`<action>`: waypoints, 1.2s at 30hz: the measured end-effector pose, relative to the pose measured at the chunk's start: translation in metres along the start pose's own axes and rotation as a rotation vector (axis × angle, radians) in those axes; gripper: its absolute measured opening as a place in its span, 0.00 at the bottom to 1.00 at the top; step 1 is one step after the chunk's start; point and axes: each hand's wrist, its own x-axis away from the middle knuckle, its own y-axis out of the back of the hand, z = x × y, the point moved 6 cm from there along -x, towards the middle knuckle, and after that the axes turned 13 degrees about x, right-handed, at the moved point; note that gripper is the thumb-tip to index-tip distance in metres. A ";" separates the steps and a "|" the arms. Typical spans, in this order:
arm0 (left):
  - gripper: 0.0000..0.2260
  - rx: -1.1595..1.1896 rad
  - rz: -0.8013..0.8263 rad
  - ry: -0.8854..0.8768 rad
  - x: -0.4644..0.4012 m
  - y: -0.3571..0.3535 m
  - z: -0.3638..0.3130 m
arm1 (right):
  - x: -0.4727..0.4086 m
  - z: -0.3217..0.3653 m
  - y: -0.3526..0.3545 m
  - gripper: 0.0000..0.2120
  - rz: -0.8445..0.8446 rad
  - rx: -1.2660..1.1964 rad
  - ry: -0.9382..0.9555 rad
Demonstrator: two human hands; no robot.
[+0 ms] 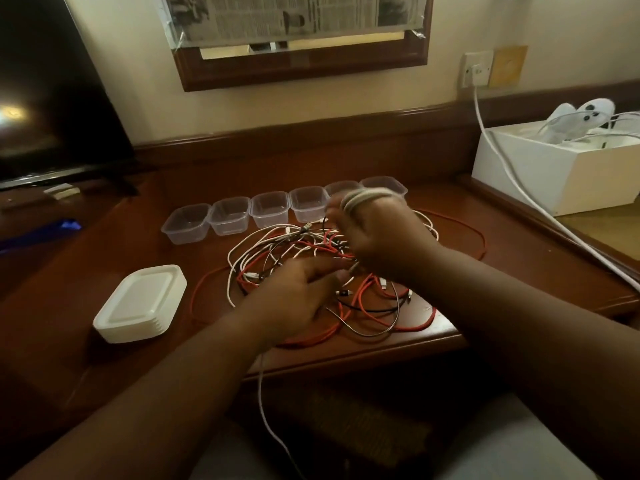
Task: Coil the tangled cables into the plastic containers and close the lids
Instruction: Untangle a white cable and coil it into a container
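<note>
Cables (311, 258) lie tangled just in front of the containers (270, 211). Your right hand (377, 237) has a white cable (363, 197) looped round its fingers; your left hand (298, 296), fingers loosely extended, feeds it. Keep loops small and even.

Six clear plastic containers (270, 211) in a row, one stack of white lids (140, 303), two hands.

Two bare arms reached forward, hands close together.
The right hand (374, 237) was raised and blurred, with a white cable (363, 197) wound around its fingers. The left hand (294, 299) lay lower, fingers pointing right.
</note>
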 end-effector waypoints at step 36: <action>0.01 0.721 -0.041 0.018 -0.009 -0.009 0.028 | 0.021 0.060 -0.022 0.13 0.725 -2.017 -0.277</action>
